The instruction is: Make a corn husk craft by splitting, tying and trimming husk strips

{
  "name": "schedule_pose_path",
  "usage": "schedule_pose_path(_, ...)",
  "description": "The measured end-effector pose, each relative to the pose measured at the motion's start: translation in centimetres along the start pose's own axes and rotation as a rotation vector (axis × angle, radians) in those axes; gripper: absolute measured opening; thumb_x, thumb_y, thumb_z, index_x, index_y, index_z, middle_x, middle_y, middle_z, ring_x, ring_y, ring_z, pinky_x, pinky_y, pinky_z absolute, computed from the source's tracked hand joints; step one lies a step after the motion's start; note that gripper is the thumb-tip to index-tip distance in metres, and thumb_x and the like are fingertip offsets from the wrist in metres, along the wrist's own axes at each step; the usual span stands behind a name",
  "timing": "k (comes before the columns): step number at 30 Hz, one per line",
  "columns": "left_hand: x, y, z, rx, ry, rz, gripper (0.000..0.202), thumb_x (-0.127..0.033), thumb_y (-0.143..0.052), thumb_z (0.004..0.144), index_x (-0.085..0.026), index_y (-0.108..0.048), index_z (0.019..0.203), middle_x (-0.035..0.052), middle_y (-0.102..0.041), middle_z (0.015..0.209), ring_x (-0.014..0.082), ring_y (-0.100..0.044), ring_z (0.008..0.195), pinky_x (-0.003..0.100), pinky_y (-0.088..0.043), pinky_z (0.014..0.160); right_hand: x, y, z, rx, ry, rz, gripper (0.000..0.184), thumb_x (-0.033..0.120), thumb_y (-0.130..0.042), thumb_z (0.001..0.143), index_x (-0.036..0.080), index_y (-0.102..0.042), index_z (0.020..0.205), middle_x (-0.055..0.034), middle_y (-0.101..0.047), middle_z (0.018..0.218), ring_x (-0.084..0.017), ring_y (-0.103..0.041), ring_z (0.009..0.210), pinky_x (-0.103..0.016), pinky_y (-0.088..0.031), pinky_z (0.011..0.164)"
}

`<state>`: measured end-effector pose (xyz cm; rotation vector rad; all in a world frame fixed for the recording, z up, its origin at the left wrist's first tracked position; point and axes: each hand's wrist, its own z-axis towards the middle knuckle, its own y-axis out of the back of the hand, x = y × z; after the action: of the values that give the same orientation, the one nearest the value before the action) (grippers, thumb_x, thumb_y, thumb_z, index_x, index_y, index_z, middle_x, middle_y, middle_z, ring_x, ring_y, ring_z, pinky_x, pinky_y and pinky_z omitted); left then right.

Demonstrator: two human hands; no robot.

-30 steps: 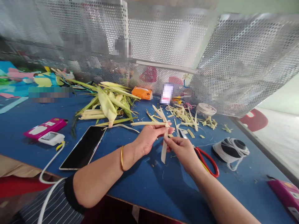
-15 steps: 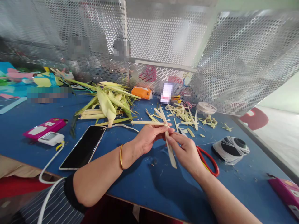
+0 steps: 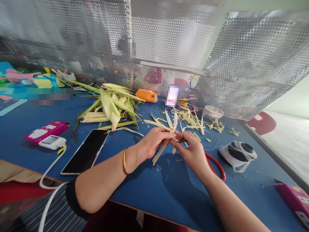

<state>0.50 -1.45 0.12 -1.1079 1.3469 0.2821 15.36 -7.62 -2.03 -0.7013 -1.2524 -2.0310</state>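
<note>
Above the blue table (image 3: 149, 190), both hands pinch a small bundle of pale corn-husk strips (image 3: 166, 127) that cross at one point. My left hand (image 3: 154, 141), with a gold bangle on its wrist, grips the strips from the left. From the right, my right hand (image 3: 190, 149) closes its fingertips on the same crossing. Several strips fan up and left, and one hangs down between the hands.
A pile of green corn husks (image 3: 111, 108) lies at the back left, with husk scraps (image 3: 193, 119) behind the hands. Red-handled scissors (image 3: 216, 166) lie by my right wrist. A black phone (image 3: 85, 151), a pink device (image 3: 44, 130) and a white tape roll (image 3: 238, 154) rest on the table.
The hanging strip swung from the right side to the lower left of the crossing. Both hands drew closer together around the bundle and the upper strips fanned out more.
</note>
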Motion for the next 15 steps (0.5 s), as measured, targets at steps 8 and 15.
schedule_pose_path(8,0.27,-0.14,0.0,-0.066,-0.062,0.097,0.017,-0.017,-0.078,0.065,-0.011,-0.074,0.08,0.001,-0.064,0.067,0.0072,-0.052,0.06,0.023,-0.041,0.064,0.26,-0.1,-0.12,0.09,-0.148,0.195,0.025,0.043,-0.049,0.092,0.022,-0.053,0.079,0.0036,-0.052,0.063,-0.013,-0.046,0.055,-0.026,-0.036,0.054)
schedule_pose_path(15,0.39,-0.3,0.21,-0.107,-0.088,0.173,0.015,-0.023,-0.074,0.073,-0.01,-0.07,0.068,0.0024,-0.064,0.062,0.0069,-0.052,0.052,0.023,-0.041,0.057,0.79,0.66,-0.35,0.017,-0.047,-0.099,0.03,0.034,-0.044,0.094,0.02,-0.059,0.072,0.0017,-0.058,0.063,-0.013,-0.048,0.059,-0.024,-0.033,0.057)
